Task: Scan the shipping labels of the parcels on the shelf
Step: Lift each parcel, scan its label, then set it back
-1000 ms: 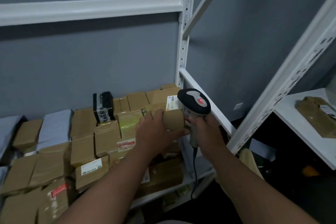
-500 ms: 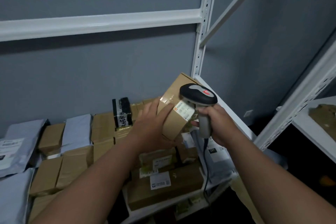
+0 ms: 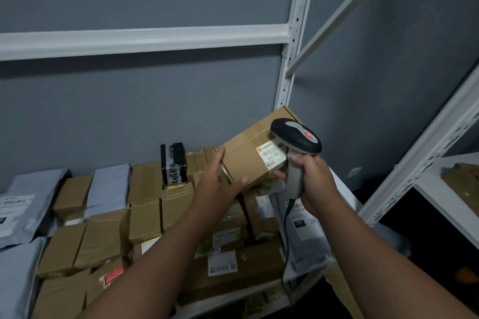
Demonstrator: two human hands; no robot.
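Left hand fingers clamp tilted box (label up); right hand fingers wrap scanner.

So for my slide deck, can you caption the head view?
Left hand lifts a cardboard parcel while right hand aims the barcode scanner at its shipping label.
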